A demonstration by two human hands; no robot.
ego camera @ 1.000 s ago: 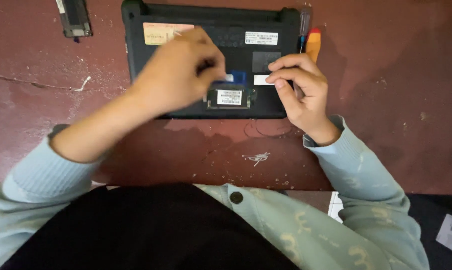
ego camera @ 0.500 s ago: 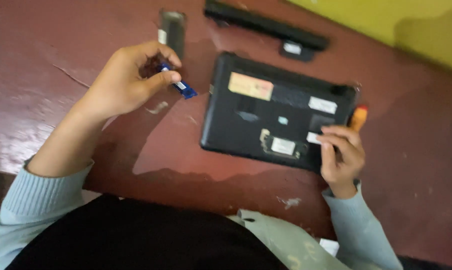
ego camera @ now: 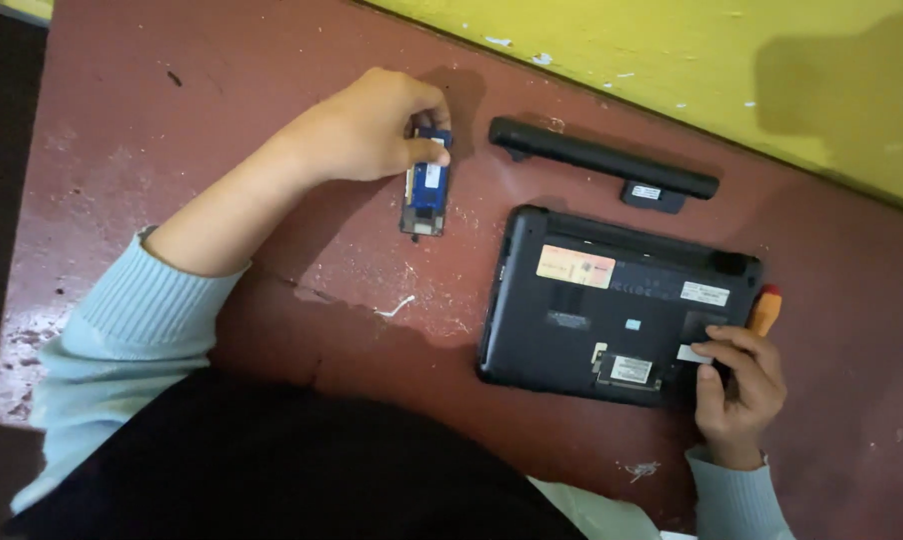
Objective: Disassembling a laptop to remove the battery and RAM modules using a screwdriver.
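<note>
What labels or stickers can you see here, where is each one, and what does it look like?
Orange sticker: laptop underside, upper left; pale orange rectangle.
White sticker: laptop underside, upper right; small rectangle.
Compartment label: open bay near the front edge; white, dark border.
Battery label: on the black battery by the wall; small, white.
Module label: on the blue module under the left hand; white strip.

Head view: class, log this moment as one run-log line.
left hand: holds blue memory stick over table | right hand: rests on upturned laptop | battery: apart

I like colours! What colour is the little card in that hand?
Blue memory card, in the head view.
</note>
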